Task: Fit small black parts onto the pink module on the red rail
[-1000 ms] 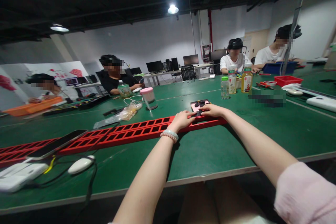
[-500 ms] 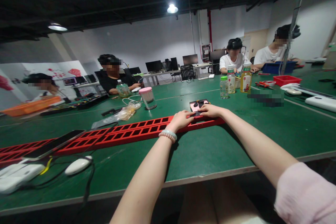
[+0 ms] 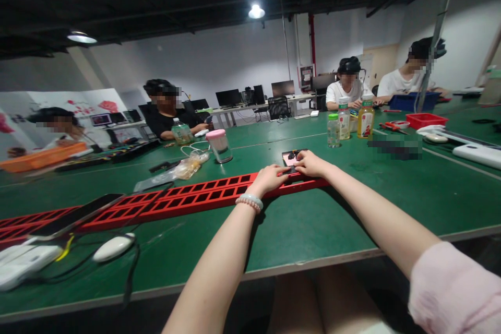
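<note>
A long red slotted rack (image 3: pixel 211 191) lies across the green table. At its right end my left hand (image 3: pixel 270 178), wearing bracelets, rests over the slots with the fingers bent towards a small dark piece. My right hand (image 3: pixel 311 163) is beside it, fingers curled and pinched, almost meeting the left fingertips. Whatever lies between the fingertips is too small and covered to name. Just behind the fingers sits a small box (image 3: pixel 287 159) with a pink inside and black bits in it, partly hidden by my right hand.
On the left, a phone (image 3: pixel 78 215) lies across the rack near a white mouse (image 3: pixel 114 247) and cables. A pink-lidded jar (image 3: pixel 219 147) stands behind the rack. Drink bottles (image 3: pixel 365 119) and a red tray (image 3: pixel 426 120) are at the right. Several people sit around the table.
The right hand has shifted slightly left, with its fingers drawn in a little. The left hand stays nearly still. The whole view has drifted slightly.
</note>
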A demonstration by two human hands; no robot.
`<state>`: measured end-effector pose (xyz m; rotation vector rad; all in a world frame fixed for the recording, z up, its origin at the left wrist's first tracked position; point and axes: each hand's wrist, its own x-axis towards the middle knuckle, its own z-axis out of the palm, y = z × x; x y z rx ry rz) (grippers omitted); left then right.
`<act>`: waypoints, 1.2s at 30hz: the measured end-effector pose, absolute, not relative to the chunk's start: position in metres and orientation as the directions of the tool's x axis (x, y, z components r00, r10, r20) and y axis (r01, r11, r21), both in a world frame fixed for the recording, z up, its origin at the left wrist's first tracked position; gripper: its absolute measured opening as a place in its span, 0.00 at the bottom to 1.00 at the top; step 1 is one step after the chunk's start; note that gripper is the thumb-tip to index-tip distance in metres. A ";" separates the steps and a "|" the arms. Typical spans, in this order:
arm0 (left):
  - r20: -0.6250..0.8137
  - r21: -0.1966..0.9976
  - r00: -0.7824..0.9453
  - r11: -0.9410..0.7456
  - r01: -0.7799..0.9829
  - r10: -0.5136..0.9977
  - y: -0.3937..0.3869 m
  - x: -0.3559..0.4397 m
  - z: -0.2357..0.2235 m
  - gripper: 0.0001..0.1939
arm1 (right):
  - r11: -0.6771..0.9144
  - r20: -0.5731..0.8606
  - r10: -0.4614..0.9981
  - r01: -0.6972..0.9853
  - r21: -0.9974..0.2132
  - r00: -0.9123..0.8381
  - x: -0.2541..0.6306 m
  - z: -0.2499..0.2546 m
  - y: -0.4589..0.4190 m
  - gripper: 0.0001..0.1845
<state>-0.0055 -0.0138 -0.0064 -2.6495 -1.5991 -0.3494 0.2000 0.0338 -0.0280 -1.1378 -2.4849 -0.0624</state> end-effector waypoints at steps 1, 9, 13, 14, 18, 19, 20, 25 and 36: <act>0.207 0.094 0.452 -0.477 0.874 0.868 -0.014 -0.006 -0.007 0.22 | 0.662 0.383 0.719 0.739 -0.124 -0.580 0.200 -0.028 0.033 0.15; 0.204 0.100 0.449 -0.475 0.874 0.870 -0.016 -0.004 -0.006 0.22 | 0.534 0.518 0.767 0.824 -0.189 -0.378 0.205 -0.023 0.022 0.22; 0.198 0.114 0.436 -0.462 0.879 0.878 -0.016 -0.003 -0.004 0.22 | 0.355 0.466 0.862 0.893 -0.275 -0.199 0.211 -0.022 0.026 0.23; 0.193 0.117 0.431 -0.457 0.882 0.882 -0.016 -0.003 -0.004 0.22 | 0.332 0.438 0.880 0.898 -0.289 -0.184 0.211 -0.023 0.028 0.22; 0.193 0.113 0.432 -0.457 0.882 0.881 -0.014 -0.003 -0.005 0.22 | 0.345 0.309 0.917 0.892 -0.293 -0.253 0.211 -0.027 0.035 0.23; 0.198 0.111 0.432 -0.458 0.882 0.880 -0.014 -0.003 -0.005 0.22 | 0.352 0.277 0.921 0.890 -0.291 -0.274 0.210 -0.028 0.036 0.24; 0.202 0.111 0.432 -0.459 0.882 0.879 -0.014 -0.003 -0.005 0.22 | 0.357 0.249 0.924 0.888 -0.290 -0.290 0.210 -0.028 0.037 0.25; 0.197 0.101 0.449 -0.473 0.875 0.872 -0.014 -0.003 -0.004 0.22 | 0.373 0.152 0.927 0.883 -0.285 -0.342 0.208 -0.028 0.040 0.27; 0.164 0.121 0.411 -0.432 0.894 0.897 -0.016 0.001 0.002 0.23 | 0.394 0.221 0.913 0.879 -0.269 -0.342 0.210 -0.024 0.036 0.26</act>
